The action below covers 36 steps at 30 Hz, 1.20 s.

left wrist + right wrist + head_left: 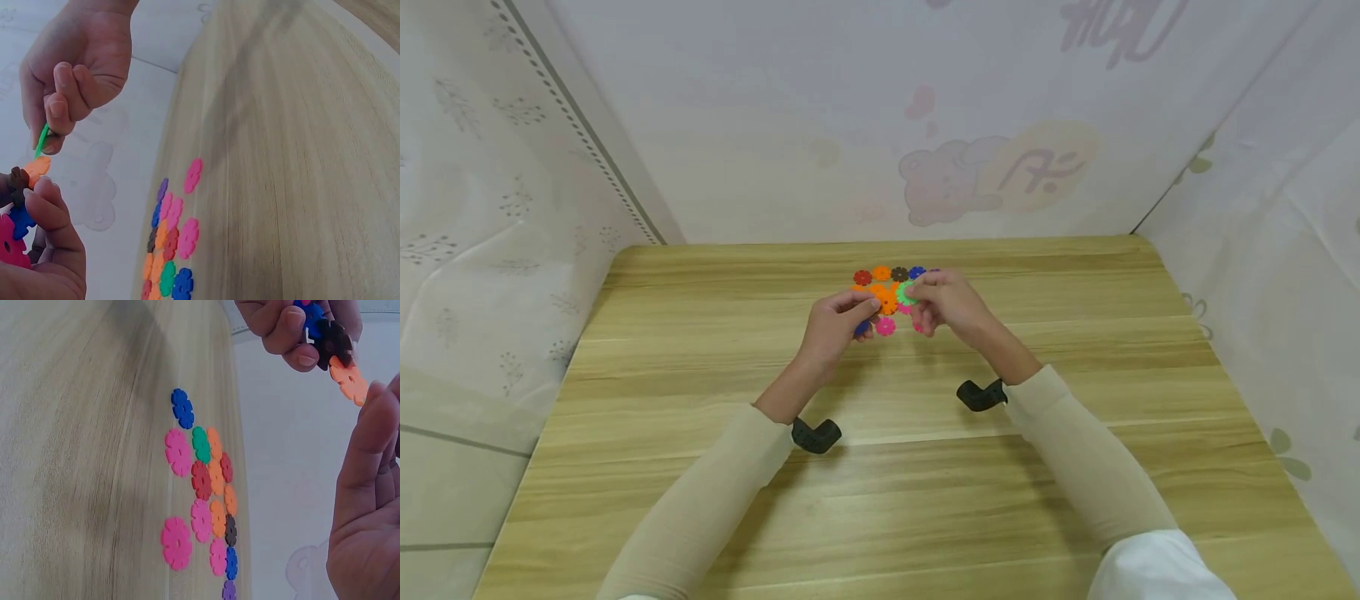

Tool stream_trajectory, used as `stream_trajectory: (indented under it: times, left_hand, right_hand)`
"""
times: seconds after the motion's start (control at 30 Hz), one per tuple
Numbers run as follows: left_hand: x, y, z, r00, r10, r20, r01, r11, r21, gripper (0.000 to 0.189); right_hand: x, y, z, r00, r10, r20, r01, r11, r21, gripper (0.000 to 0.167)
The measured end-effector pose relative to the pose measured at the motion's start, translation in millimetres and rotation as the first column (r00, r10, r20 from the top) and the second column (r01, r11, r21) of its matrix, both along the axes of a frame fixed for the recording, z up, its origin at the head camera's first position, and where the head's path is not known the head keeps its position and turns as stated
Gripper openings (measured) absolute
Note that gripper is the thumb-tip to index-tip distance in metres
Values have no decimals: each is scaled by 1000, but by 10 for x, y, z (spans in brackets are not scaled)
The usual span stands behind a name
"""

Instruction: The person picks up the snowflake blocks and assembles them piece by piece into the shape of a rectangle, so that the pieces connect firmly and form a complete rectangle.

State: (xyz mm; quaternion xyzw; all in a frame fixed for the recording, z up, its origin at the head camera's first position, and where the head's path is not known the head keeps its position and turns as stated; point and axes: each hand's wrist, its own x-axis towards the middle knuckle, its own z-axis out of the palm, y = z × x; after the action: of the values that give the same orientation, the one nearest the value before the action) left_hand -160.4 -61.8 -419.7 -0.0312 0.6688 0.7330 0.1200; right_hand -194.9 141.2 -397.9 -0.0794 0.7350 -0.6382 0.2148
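My left hand (pixel 832 330) holds a short chain of joined plastic flower-shaped discs. In the left wrist view a pink disc (pixel 10 245) and a blue disc (pixel 22 222) lie nearest the palm. After them come a dark brown disc (pixel 334 344) and, at the free end, an orange disc (pixel 347 380). My right hand (pixel 953 305) pinches a green disc (pixel 905 292) between thumb and forefinger. The green disc's edge meets the orange one; whether they interlock cannot be seen. Fingers hide part of the chain.
Loose discs lie flat on the wooden table (pixel 880 492) beneath and beyond the hands, among them a pink disc (pixel 177 543), a blue disc (pixel 182 408) and a red disc (pixel 201 480). A printed cloth wall (pixel 775 125) rises behind the table's far edge.
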Motion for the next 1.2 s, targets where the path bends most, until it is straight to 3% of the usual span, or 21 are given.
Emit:
stream_trajectory:
  times: [0.13, 0.37, 0.57, 0.8, 1.0, 1.2]
  left_hand:
    - [-3, -7, -8, 999, -6, -33, 5, 1000, -21, 29]
    - [25, -11, -1, 982, -51, -183, 24, 989, -145, 25]
    - [34, -19, -9, 950, -93, -298, 18, 969, -245, 24]
    - [52, -21, 4, 915, -114, -387, -9, 953, -302, 20]
    - [72, -32, -6, 870, -126, -477, -39, 946, -321, 16]
    - [77, -20, -51, 785, -154, -600, -95, 927, -363, 12]
  right_hand:
    - [2, -20, -6, 1000, -5, 17, 5, 1000, 1, 29]
    - [11, -16, 5, 999, -2, 49, 2, 1000, -7, 30]
    - [10, -2, 17, 998, 30, 49, -28, 999, -36, 28]
    - [9, -8, 2, 997, 49, 65, -42, 994, -99, 28]
    - [26, -35, -7, 997, 45, 68, -35, 989, -142, 30]
    - [45, -48, -28, 995, 47, 89, -31, 984, -176, 30]
